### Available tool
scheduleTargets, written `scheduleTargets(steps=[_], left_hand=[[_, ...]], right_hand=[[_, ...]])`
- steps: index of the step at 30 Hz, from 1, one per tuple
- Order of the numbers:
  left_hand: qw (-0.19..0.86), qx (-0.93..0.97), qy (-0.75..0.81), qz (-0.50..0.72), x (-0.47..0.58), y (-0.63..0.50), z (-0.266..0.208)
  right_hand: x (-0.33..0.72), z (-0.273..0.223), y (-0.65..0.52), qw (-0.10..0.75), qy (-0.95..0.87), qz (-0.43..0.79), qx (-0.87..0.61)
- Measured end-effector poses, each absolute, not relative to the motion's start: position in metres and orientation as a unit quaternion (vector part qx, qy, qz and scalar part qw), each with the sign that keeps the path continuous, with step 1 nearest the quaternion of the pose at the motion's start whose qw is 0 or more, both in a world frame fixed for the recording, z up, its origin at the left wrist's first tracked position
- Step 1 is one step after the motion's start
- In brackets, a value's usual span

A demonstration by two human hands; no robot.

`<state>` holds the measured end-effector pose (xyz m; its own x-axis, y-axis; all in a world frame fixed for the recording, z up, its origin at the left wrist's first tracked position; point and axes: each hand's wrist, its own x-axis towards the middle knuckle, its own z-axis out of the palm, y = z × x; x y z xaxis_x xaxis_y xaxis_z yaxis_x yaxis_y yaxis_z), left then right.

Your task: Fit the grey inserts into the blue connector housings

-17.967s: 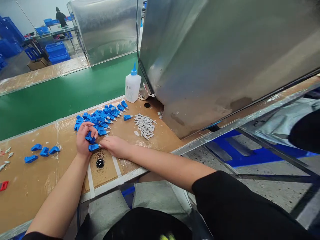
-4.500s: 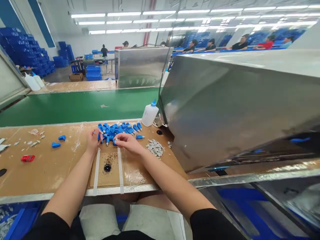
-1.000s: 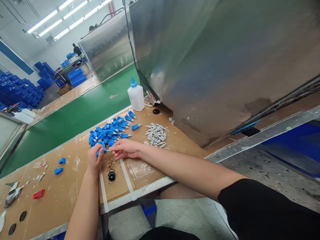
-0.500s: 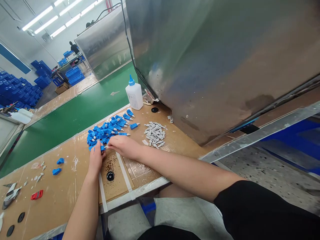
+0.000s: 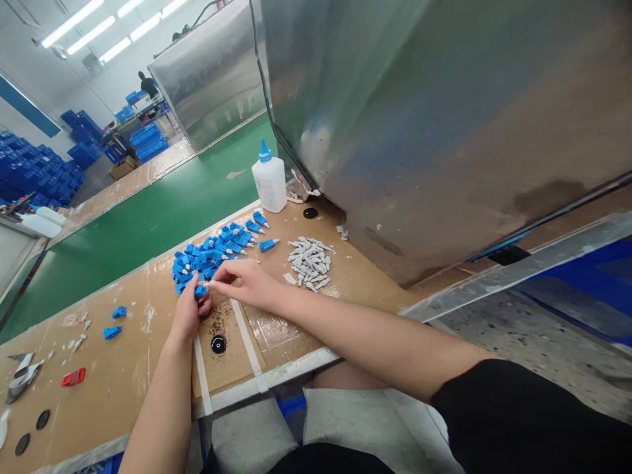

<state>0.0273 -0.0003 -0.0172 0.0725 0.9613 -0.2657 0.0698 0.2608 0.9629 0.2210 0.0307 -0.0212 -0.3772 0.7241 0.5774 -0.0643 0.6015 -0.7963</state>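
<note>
Over the front of the workbench, my left hand (image 5: pixel 189 311) is closed around a small blue plastic part (image 5: pixel 200 291). My right hand (image 5: pixel 245 283) pinches a small pale piece (image 5: pixel 211 284) at the right end of that blue part; whether it sits inside the part is too small to tell. Just beyond both hands lies a pile of similar blue plastic parts (image 5: pixel 212 250), several with pale tips. A heap of small grey-white plastic pieces (image 5: pixel 310 263) rests to the right of my right hand.
A white bottle with a blue nozzle (image 5: pixel 270 183) stands behind the piles, beside a large metal housing (image 5: pixel 444 131). A green conveyor belt (image 5: pixel 148 217) runs along the back. A black round cap (image 5: pixel 218 343), a red part (image 5: pixel 73 377) and scissors (image 5: pixel 24 378) lie nearer.
My right hand's fingers have shifted slightly and more of the pale piece shows between the hands. My left hand keeps hold of the blue part. The view has moved a little.
</note>
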Motion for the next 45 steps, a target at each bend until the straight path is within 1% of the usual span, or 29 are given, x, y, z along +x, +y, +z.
scheduleTargets(steps=[3,11,16,22,26,30,35,38,41,43,45], left_hand=[[0.571,0.467,0.541,0.403,0.026,0.000,-0.018],[0.594,0.458,0.505,0.427,0.027,-0.001,-0.018],[0.547,0.465,0.535,0.445,0.027,-0.002,-0.019],[0.506,0.486,0.567,0.431,0.028,-0.002,-0.021],[0.451,0.511,0.600,0.418,0.030,-0.002,-0.019],[0.397,0.498,0.647,0.419,0.032,-0.002,-0.017],[0.375,0.487,0.662,0.429,0.033,-0.001,-0.019],[0.355,0.503,0.662,0.427,0.033,-0.001,-0.021],[0.334,0.531,0.658,0.417,0.031,-0.001,-0.021],[0.322,0.544,0.657,0.410,0.029,-0.001,-0.022],[0.310,0.551,0.660,0.405,0.026,-0.001,-0.023]], right_hand=[[0.221,-0.020,0.030,0.518,-0.707,0.425,-0.228],[0.222,-0.017,0.027,0.501,-0.704,0.447,-0.231],[0.220,-0.022,0.026,0.488,-0.726,0.431,-0.223],[0.217,-0.027,0.029,0.482,-0.730,0.425,-0.233],[0.216,-0.031,0.029,0.474,-0.758,0.380,-0.236],[0.212,-0.037,0.031,0.464,-0.776,0.332,-0.268],[0.209,-0.041,0.035,0.448,-0.782,0.335,-0.274],[0.210,-0.038,0.036,0.417,-0.774,0.373,-0.297],[0.212,-0.033,0.036,0.342,-0.781,0.405,-0.331],[0.213,-0.031,0.034,0.293,-0.806,0.381,-0.345],[0.214,-0.031,0.033,0.251,-0.843,0.330,-0.344]])
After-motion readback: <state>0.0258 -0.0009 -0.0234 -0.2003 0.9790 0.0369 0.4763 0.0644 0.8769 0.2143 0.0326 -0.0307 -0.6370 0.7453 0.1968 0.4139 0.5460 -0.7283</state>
